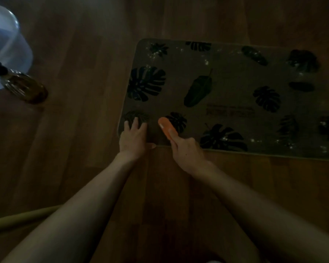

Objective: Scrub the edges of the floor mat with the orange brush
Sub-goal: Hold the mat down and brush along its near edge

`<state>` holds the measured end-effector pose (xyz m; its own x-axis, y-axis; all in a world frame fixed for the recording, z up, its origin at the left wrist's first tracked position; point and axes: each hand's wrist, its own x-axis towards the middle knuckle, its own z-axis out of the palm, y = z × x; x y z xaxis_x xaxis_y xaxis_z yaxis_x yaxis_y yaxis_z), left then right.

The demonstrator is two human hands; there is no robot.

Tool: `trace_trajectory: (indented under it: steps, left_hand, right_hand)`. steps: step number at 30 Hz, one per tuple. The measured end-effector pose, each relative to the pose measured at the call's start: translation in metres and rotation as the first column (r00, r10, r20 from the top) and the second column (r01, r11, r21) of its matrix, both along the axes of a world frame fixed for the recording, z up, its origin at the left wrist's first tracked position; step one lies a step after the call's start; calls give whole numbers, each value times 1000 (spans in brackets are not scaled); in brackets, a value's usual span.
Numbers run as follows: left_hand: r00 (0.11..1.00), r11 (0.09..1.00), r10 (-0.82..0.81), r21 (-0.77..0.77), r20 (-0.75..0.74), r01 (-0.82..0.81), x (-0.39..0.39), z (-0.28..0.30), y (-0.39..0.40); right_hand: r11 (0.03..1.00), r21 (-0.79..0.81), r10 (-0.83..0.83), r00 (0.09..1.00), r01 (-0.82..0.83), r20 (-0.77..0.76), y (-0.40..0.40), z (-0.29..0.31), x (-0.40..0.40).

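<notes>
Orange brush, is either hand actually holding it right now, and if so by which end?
The right hand grips the orange brush by its near end. The left hand holds nothing, pressing flat on the floor mat corner.

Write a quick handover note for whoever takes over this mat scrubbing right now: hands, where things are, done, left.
Left hand: flat, pressing the floor mat at its near left corner.
Right hand: grips the orange brush, head on the mat just inside the near edge.
Done: cannot tell; white specks show along the far and near right edges.
Left: scrub around the edges.
</notes>
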<state>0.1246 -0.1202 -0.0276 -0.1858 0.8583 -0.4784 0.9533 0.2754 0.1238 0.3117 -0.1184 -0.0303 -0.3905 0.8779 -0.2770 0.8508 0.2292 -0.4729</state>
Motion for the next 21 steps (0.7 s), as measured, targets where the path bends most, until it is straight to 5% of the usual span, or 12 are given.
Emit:
trace_trajectory:
  steps: [8,21]
  left_hand:
    - [999,997,33,-64,33,-31,-2,4,9]
    - [998,994,11,-112,61,-4,36,11,20]
  right_hand:
    - [995,-45,-85,995,88,51,68,6,-52]
    - [999,-36,0,996,3,94,-21,12,1]
